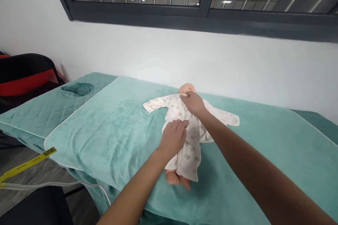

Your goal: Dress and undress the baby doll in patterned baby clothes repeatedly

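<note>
A baby doll (187, 88) lies on its back on a teal blanket (118, 140), its head toward the wall and its bare feet (172, 177) toward me. White printed baby clothes (188, 158) cover its body, with the sleeves spread out to both sides. At the collar, just below the doll's head, my right hand (194, 102) is closed on the fabric. My left hand (174, 137) has its fingers closed on the front of the clothes at the doll's middle; its fingertips are partly hidden.
The blanket covers a bed with a quilted teal cover (47, 105) and a face hole (77, 89) at its left. Behind runs a white wall (158, 56) under a barred window. A black and red chair (26, 74), a yellow tag (29, 163) and a white cable (63, 184) are at left.
</note>
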### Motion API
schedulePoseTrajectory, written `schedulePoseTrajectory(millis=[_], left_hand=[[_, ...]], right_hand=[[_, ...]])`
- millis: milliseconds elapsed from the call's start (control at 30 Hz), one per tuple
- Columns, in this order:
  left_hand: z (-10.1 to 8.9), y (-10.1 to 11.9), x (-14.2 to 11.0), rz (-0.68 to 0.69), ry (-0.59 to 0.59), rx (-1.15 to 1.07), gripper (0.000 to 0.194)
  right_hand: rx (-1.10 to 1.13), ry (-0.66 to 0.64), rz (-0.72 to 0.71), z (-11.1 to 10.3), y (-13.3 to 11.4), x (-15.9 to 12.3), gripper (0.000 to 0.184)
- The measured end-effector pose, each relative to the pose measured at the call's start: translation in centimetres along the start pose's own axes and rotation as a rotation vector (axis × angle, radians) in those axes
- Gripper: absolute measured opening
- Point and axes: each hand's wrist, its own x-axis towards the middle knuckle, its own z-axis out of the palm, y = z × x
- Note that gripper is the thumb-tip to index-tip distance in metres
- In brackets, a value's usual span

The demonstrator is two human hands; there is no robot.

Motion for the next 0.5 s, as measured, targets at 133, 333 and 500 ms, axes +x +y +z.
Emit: schedulePoseTrajectory(millis=[133, 333, 500], left_hand=[[0.1, -0.2, 0.0, 0.044, 0.059, 0.026, 0.031], [-0.4, 0.5, 1.2, 0.086, 0.058, 0.049, 0.029], [-0.9, 1.6, 2.1, 0.138, -0.040, 0.089, 0.023]], right_hand=[[-0.095, -0.116, 0.003, -0.1, -0.3, 3.8, 0.017], [-0.136, -0.167, -0.090, -1.6, -0.1, 5.2, 0.007], [-0.146, -0.080, -0.068, -2.6, 1.0, 5.4, 0.020]])
